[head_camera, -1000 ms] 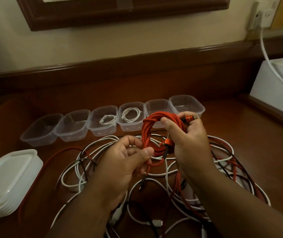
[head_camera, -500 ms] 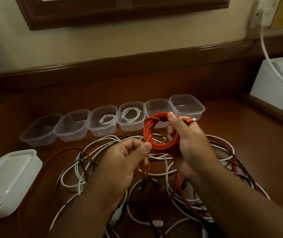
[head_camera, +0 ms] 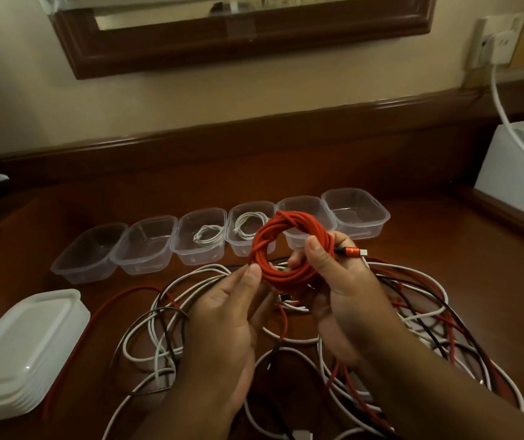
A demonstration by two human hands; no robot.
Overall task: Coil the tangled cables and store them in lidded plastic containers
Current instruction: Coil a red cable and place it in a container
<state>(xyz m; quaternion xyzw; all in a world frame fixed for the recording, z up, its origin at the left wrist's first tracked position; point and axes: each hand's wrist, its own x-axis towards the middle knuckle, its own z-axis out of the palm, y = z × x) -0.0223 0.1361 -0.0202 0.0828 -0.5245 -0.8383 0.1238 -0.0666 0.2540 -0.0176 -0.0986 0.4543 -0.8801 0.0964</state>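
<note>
A coiled orange cable (head_camera: pixel 265 246) is held up over the desk. My right hand (head_camera: pixel 337 281) grips its right side, thumb on top, with the orange plug (head_camera: pixel 351 251) sticking out to the right. My left hand (head_camera: pixel 229 312) pinches the coil's lower left edge. Below lies a tangle of white, red and black cables (head_camera: pixel 171 319). Behind the coil stands a row of several clear open containers (head_camera: pixel 354 217); two hold small white coiled cables (head_camera: pixel 246 225). A stack of white lids (head_camera: pixel 16 350) lies at the left.
The wooden desk (head_camera: pixel 445 255) has a raised back ledge. A white box (head_camera: pixel 518 173) stands at the right with a white cord running to a wall socket (head_camera: pixel 499 39). A dark framed mirror hangs above. Part of a dark chair shows at the far left.
The orange coil has been raised and turned to face me as a flat ring. My left hand moved up to its lower left edge. The loose tail is wound in.
</note>
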